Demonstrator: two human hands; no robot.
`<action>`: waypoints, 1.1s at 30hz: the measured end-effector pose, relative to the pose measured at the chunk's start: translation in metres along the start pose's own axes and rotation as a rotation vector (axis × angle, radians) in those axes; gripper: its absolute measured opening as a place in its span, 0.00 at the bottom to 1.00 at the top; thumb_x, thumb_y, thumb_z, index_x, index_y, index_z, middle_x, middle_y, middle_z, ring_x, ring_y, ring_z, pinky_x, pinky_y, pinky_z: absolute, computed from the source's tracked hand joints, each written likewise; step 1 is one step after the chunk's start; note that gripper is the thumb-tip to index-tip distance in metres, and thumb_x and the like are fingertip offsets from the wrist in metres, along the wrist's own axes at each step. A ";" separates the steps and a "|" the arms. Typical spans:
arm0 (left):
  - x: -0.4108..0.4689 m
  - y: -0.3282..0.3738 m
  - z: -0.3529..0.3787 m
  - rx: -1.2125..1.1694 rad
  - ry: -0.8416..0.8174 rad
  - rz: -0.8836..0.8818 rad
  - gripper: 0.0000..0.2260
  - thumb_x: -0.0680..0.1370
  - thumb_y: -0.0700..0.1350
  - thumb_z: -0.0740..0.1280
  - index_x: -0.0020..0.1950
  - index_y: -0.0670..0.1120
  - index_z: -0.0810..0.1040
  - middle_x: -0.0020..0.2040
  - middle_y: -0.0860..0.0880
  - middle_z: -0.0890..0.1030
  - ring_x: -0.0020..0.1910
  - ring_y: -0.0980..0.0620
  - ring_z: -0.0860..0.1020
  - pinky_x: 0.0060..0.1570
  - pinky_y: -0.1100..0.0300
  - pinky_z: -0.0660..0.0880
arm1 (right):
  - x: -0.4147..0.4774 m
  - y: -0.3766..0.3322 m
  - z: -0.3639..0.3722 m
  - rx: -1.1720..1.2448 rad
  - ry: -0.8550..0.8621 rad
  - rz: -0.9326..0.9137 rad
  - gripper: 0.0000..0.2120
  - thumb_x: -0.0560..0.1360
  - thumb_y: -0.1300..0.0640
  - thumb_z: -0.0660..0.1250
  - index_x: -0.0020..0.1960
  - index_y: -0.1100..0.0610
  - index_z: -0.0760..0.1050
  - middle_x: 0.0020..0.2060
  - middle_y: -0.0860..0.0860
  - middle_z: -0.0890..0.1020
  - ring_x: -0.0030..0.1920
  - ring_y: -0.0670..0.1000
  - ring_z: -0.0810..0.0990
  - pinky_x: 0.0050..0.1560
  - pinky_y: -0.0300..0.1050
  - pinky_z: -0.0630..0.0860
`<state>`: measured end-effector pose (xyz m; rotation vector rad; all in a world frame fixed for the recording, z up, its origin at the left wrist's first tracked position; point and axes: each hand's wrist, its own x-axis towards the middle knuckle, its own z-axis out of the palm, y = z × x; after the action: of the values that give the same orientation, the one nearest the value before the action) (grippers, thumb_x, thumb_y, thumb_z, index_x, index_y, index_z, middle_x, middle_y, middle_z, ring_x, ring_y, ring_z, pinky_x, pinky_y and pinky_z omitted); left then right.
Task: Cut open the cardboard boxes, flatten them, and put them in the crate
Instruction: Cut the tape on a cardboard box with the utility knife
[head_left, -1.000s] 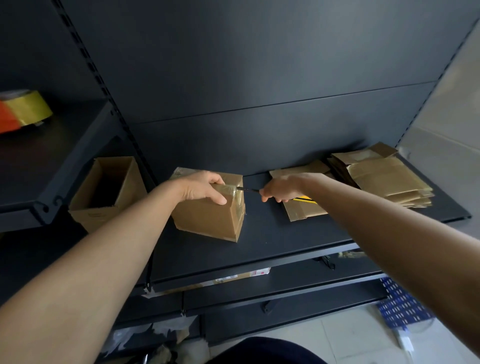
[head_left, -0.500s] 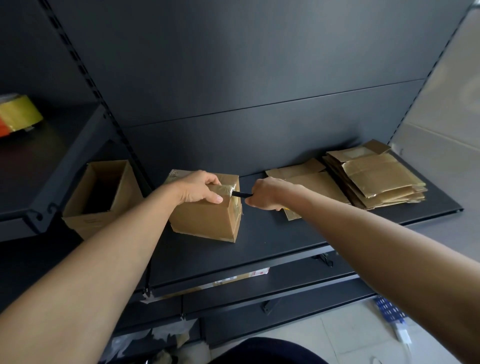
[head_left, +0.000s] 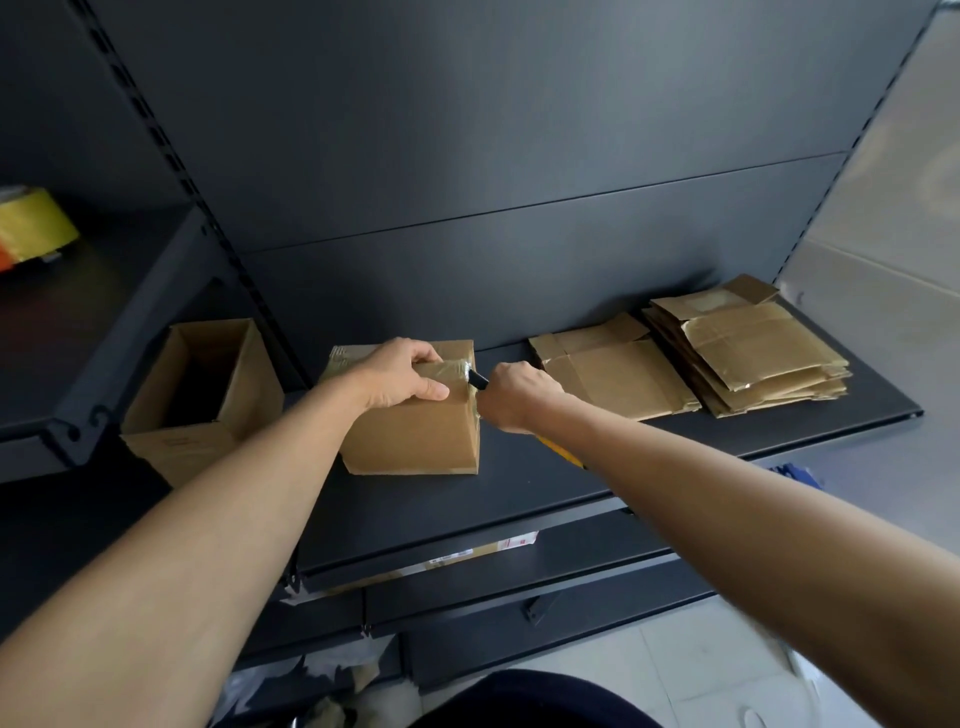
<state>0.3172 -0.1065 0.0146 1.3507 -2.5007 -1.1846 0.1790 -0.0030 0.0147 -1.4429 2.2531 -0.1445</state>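
A closed, taped cardboard box (head_left: 415, 436) stands on the dark shelf (head_left: 519, 499). My left hand (head_left: 400, 376) grips its top near the taped right edge. My right hand (head_left: 511, 397) holds a utility knife (head_left: 479, 380) by its handle; the dark front end touches the tape at the box's upper right corner, and a bit of yellow handle shows under my wrist. Two lots of flattened boxes lie to the right: a low one (head_left: 608, 374) and a taller stack (head_left: 748, 348).
An open, empty cardboard box (head_left: 202, 395) stands on the shelf to the left. A yellow tape roll (head_left: 31, 228) sits on the higher left shelf. Lower shelves and a tiled floor lie below. The dark back panel rises right behind the boxes.
My right hand has moved left with the knife, from about a hand's width away until the blade end meets the box's taped corner. My left hand has stayed on the box top.
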 end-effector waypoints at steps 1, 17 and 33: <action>0.000 0.001 0.000 0.000 0.000 0.003 0.08 0.71 0.44 0.75 0.47 0.51 0.78 0.50 0.50 0.81 0.50 0.49 0.79 0.55 0.52 0.75 | 0.001 -0.001 -0.001 0.005 -0.002 -0.004 0.05 0.76 0.57 0.57 0.48 0.56 0.70 0.44 0.53 0.75 0.44 0.56 0.73 0.42 0.44 0.69; -0.014 -0.015 -0.024 0.166 -0.028 -0.065 0.07 0.75 0.48 0.70 0.48 0.47 0.78 0.46 0.50 0.80 0.49 0.49 0.79 0.47 0.58 0.73 | 0.017 0.068 -0.029 -0.073 0.081 0.259 0.18 0.76 0.54 0.57 0.63 0.58 0.74 0.57 0.56 0.79 0.58 0.58 0.78 0.47 0.44 0.71; -0.017 0.004 -0.011 0.780 -0.136 0.257 0.15 0.80 0.46 0.58 0.40 0.44 0.80 0.48 0.51 0.79 0.64 0.58 0.68 0.70 0.54 0.28 | 0.057 -0.010 -0.016 0.537 0.058 -0.026 0.18 0.78 0.43 0.62 0.55 0.58 0.70 0.40 0.53 0.75 0.28 0.50 0.72 0.28 0.41 0.70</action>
<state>0.3287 -0.0991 0.0299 0.9910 -3.2741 -0.2393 0.1603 -0.0603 0.0136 -1.1826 2.0204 -0.7455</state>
